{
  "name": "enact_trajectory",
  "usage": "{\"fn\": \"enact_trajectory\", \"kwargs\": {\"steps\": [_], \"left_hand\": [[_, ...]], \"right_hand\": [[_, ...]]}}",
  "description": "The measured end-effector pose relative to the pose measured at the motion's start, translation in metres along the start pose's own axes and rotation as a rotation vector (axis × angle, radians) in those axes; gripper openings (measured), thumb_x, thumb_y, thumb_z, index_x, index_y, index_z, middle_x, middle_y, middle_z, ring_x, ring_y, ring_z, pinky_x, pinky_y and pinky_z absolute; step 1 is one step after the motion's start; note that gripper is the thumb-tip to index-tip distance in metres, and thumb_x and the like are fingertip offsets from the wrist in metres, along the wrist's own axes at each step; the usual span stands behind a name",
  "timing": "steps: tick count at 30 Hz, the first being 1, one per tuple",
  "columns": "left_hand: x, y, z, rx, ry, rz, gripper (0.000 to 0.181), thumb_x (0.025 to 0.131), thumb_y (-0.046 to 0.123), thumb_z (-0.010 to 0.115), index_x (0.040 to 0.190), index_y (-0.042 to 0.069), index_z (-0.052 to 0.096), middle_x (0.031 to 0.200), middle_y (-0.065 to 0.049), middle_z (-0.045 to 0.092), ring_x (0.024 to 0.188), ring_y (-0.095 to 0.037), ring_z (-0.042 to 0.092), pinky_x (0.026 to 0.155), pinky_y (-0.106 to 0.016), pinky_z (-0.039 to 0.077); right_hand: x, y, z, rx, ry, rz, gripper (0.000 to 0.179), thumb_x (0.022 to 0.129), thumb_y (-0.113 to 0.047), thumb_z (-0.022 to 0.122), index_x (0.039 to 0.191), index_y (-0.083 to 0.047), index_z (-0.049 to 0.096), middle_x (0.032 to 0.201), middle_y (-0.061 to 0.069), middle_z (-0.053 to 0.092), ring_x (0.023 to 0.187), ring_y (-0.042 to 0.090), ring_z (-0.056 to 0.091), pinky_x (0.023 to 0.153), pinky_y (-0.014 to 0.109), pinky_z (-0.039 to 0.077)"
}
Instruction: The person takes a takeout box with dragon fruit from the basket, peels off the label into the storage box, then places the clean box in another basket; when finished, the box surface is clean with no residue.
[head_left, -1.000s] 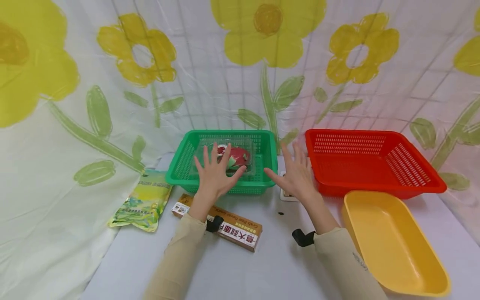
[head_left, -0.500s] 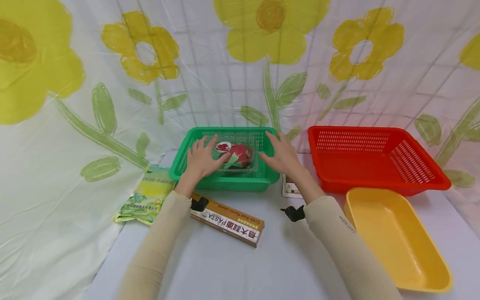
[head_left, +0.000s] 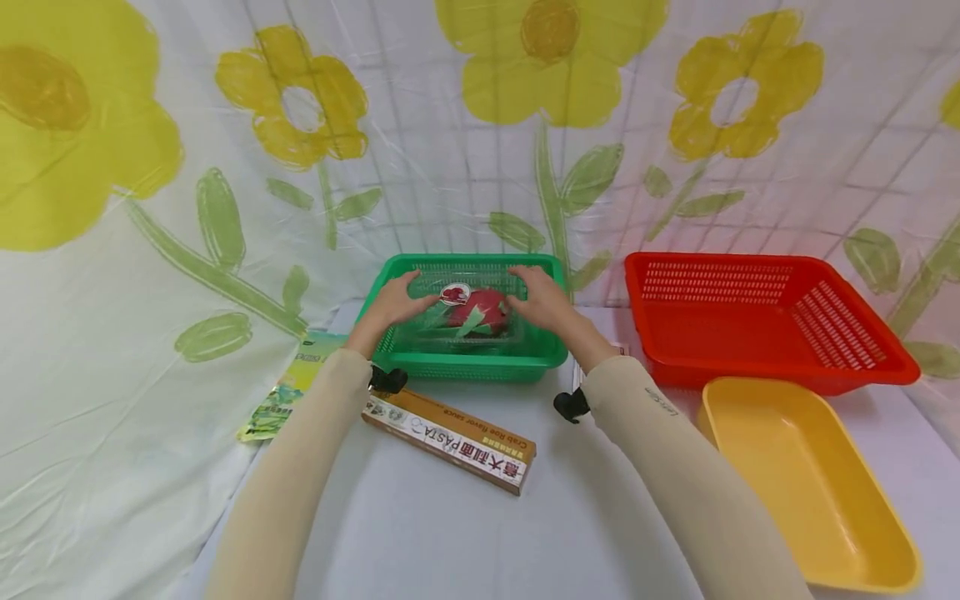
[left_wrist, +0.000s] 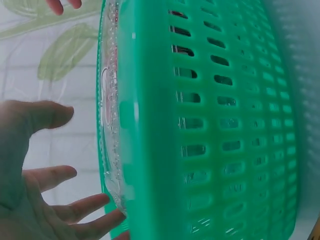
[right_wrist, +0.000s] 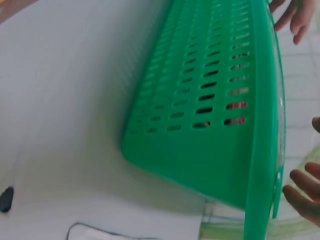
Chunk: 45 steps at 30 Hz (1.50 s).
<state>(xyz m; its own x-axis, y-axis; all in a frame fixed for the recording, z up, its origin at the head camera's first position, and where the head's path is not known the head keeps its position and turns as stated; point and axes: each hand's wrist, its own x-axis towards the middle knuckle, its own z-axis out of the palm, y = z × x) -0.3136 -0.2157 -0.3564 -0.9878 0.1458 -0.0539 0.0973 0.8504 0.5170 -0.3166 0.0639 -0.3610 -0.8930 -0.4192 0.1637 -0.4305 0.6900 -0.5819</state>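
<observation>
A clear plastic box [head_left: 427,333] with a red-and-green dragon fruit [head_left: 486,312] inside sits in the green basket [head_left: 465,365]. My left hand [head_left: 396,304] is over the basket's left side, at the left end of the box. In the left wrist view its fingers [left_wrist: 82,207] are spread, the lower ones at the basket's rim. From the other side my right hand [head_left: 543,300] reaches over the right end of the box, thumb and fingers apart. Part of that hand [right_wrist: 305,187] shows beside the rim in the right wrist view. Contact with the box cannot be told.
A brown pasta box [head_left: 450,442] lies before the basket. Left of it is a yellow-green packet [head_left: 281,400], partly behind the left sleeve. To the right stand a red basket [head_left: 757,367] and a yellow tray [head_left: 810,483]. A flowered cloth [head_left: 450,167] hangs behind.
Both hands have come down from above the table to the two ends of the clear box, the left one moving outward first. The head view has shifted slightly; the baskets stay in place.
</observation>
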Motion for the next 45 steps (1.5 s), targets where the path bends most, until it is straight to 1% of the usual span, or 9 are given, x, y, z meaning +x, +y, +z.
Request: {"fn": "enact_trajectory", "kwargs": {"steps": [10, 17, 22, 25, 28, 32, 36, 39, 45], "left_hand": [[0.002, -0.003, -0.002, -0.076, -0.001, -0.086, 0.065, 0.099, 0.028, 0.051, 0.152, -0.002, 0.030, 0.157, -0.025, 0.024, 0.142, -0.043, 0.025, 0.111, -0.056, 0.029], [-0.001, -0.005, -0.001, -0.138, 0.006, -0.164, 0.062, 0.100, 0.026, 0.050, 0.152, -0.001, 0.030, 0.157, -0.024, 0.026, 0.135, -0.042, 0.038, 0.103, -0.053, 0.040], [-0.004, -0.005, -0.001, -0.235, -0.019, -0.204, 0.060, 0.100, 0.023, 0.050, 0.153, 0.003, 0.029, 0.157, -0.023, 0.026, 0.130, -0.041, 0.043, 0.094, -0.053, 0.047], [-0.005, -0.006, -0.002, -0.270, -0.022, -0.229, 0.060, 0.101, 0.021, 0.050, 0.154, 0.005, 0.028, 0.158, -0.021, 0.023, 0.132, -0.041, 0.042, 0.094, -0.054, 0.047], [-0.006, -0.008, -0.001, -0.318, -0.030, -0.254, 0.061, 0.102, 0.020, 0.048, 0.156, 0.008, 0.024, 0.161, -0.018, 0.018, 0.130, -0.039, 0.043, 0.095, -0.055, 0.046], [-0.007, -0.010, -0.001, -0.388, -0.033, -0.271, 0.061, 0.102, 0.017, 0.047, 0.157, 0.012, 0.022, 0.162, -0.015, 0.015, 0.098, -0.030, 0.051, 0.086, -0.051, 0.049], [-0.006, -0.011, -0.002, -0.409, -0.018, -0.262, 0.061, 0.101, 0.014, 0.046, 0.157, 0.012, 0.023, 0.160, -0.017, 0.022, 0.064, -0.020, 0.039, 0.064, -0.041, 0.043], [-0.006, -0.010, -0.002, -0.412, -0.013, -0.269, 0.060, 0.101, 0.013, 0.045, 0.157, 0.012, 0.024, 0.157, -0.018, 0.026, 0.059, -0.016, 0.037, 0.058, -0.037, 0.040], [-0.006, -0.008, -0.002, -0.472, -0.012, -0.309, 0.060, 0.101, 0.011, 0.044, 0.157, 0.014, 0.025, 0.159, -0.015, 0.025, 0.058, -0.016, 0.033, 0.063, -0.040, 0.036]], "right_hand": [[0.010, -0.010, 0.007, -0.009, -0.039, 0.149, 0.049, 0.097, -0.014, 0.053, 0.143, 0.002, 0.046, 0.145, 0.025, 0.043, 0.136, 0.039, 0.036, 0.103, 0.052, 0.041], [0.011, -0.012, 0.009, 0.151, -0.053, 0.302, 0.052, 0.094, -0.014, 0.050, 0.142, 0.004, 0.045, 0.147, 0.022, 0.043, 0.130, 0.036, 0.044, 0.100, 0.047, 0.043], [0.008, -0.010, 0.013, 0.220, -0.044, 0.341, 0.053, 0.095, -0.016, 0.050, 0.145, 0.002, 0.043, 0.151, 0.021, 0.038, 0.129, 0.037, 0.043, 0.098, 0.049, 0.043], [0.007, -0.008, 0.015, 0.256, -0.041, 0.357, 0.052, 0.098, -0.017, 0.050, 0.146, -0.001, 0.041, 0.152, 0.021, 0.036, 0.124, 0.038, 0.048, 0.091, 0.048, 0.048], [0.007, -0.007, 0.018, 0.281, -0.037, 0.375, 0.052, 0.099, -0.018, 0.050, 0.147, -0.004, 0.039, 0.151, 0.021, 0.036, 0.108, 0.035, 0.056, 0.077, 0.044, 0.053], [0.007, -0.008, 0.018, 0.286, -0.046, 0.384, 0.054, 0.099, -0.017, 0.047, 0.150, -0.004, 0.034, 0.148, 0.023, 0.039, 0.077, 0.024, 0.057, 0.063, 0.036, 0.053], [0.008, -0.011, 0.017, 0.288, -0.055, 0.394, 0.056, 0.099, -0.016, 0.045, 0.151, -0.003, 0.031, 0.143, 0.024, 0.043, 0.060, 0.015, 0.047, 0.062, 0.035, 0.053], [0.008, -0.013, 0.016, 0.287, -0.052, 0.397, 0.055, 0.099, -0.016, 0.046, 0.150, -0.002, 0.032, 0.142, 0.025, 0.044, 0.062, 0.017, 0.049, 0.066, 0.039, 0.055], [0.007, -0.014, 0.014, 0.330, -0.029, 0.405, 0.054, 0.097, -0.013, 0.049, 0.148, -0.002, 0.038, 0.144, 0.026, 0.043, 0.085, 0.027, 0.059, 0.071, 0.042, 0.058]]}}
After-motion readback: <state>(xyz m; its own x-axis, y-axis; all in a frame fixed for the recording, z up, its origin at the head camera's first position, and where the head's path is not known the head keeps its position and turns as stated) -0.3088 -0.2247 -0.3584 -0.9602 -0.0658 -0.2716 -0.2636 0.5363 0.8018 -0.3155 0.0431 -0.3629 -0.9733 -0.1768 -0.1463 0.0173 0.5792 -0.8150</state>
